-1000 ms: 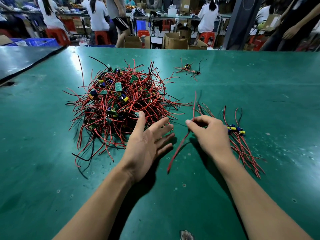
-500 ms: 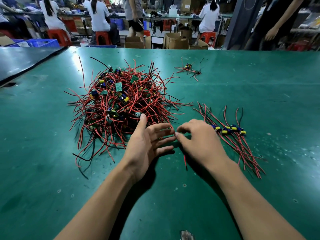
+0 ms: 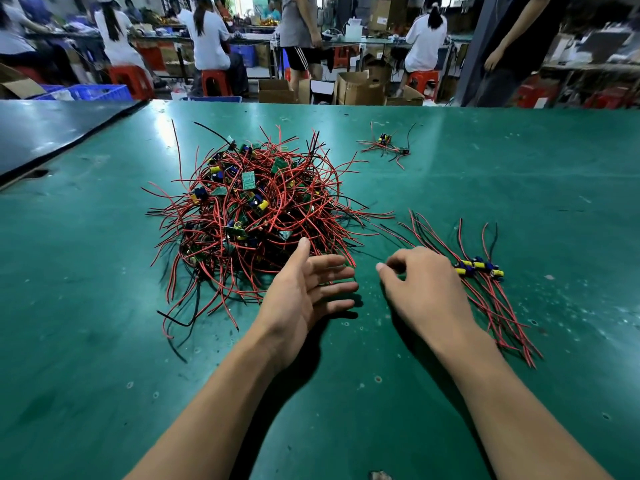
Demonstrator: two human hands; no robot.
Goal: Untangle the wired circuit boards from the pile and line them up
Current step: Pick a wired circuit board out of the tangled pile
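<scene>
A large pile (image 3: 256, 216) of wired circuit boards, a tangle of red and black leads with small green boards and yellow-and-blue components showing through, was seen heaped on the green desk (image 3: 519, 188), left of centre. To its right, a row of untangled boards (image 3: 479, 266) was laid side by side, their components bunched in a short line and their red and black wires fanned out away from and toward the person. A small separate cluster of boards (image 3: 386, 145) was left well apart, farther back on the desk.

The left hand (image 3: 304, 292) was held edge-on beside the near right edge of the pile, fingers spread and released, with nothing grasped; the thumb tip was raised against the outermost wires. The right hand (image 3: 419, 289) was placed between the pile and the lined-up row, its fingers curled downward toward the desk; whether anything was pinched in that grip could not be told. The two hands were kept near each other but apart.
</scene>
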